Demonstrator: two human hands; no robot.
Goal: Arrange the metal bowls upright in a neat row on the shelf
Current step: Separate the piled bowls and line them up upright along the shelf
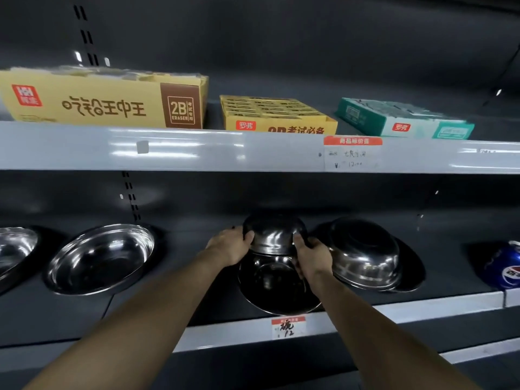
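On the lower dark shelf (365, 309) stand several metal bowls. My left hand (229, 246) and my right hand (312, 256) both grip a small upside-down bowl (274, 233) by its sides, just above an upright bowl (274, 282) under it. To the right another bowl (364, 253) lies upside down. To the left a wide upright bowl (101, 257) tilts slightly toward me, and a further upright bowl (14, 249) is cut off by the left edge.
A blue cola can (503, 267) lies at the shelf's far right. The upper shelf (197, 152) holds a yellow eraser box (104, 99), a smaller yellow box (275, 115) and a green box (402, 119). Price tags (288, 327) hang on the shelf fronts.
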